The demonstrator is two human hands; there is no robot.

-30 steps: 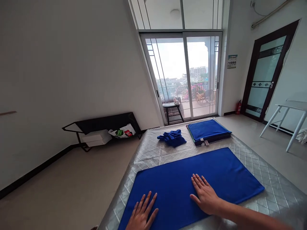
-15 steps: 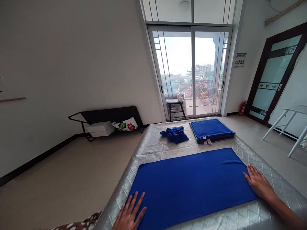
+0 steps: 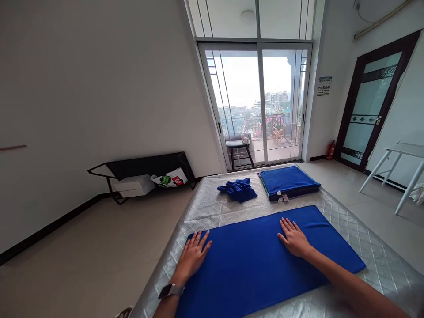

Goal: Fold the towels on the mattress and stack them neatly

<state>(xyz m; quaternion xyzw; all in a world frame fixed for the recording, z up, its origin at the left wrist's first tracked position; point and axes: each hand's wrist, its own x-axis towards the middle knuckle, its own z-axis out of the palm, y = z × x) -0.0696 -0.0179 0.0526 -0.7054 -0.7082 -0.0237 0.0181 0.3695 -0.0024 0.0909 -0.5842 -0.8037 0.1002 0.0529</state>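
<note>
A blue towel point(image 3: 251, 260) lies spread out on the silver quilted mattress point(image 3: 205, 207). My left hand point(image 3: 195, 251) rests with fingers apart on the towel's far left corner; a watch point(image 3: 170, 290) is on that wrist. Flat on the towel, right of its middle, is my right hand point(image 3: 294, 237), palm down and thumb out. Neither hand grips anything. A few small wrinkles show near the towel's far right part. Beyond it sit a crumpled blue cloth point(image 3: 238, 190) and, to the right, a stack of folded blue cloths point(image 3: 288, 181) with white tags at its front edge.
A black bench-like rack point(image 3: 149, 163) holding a white box point(image 3: 132, 185) and a printed bag point(image 3: 169, 178) stands by the left wall. Behind the mattress are a dark stool point(image 3: 239, 145) and sliding glass doors point(image 3: 261, 106). A white table point(image 3: 394, 154) stands at right.
My right hand has moved left from the towel's right edge onto its surface. My left hand has slid forward from the near left side to the far left corner. The view has shifted slightly.
</note>
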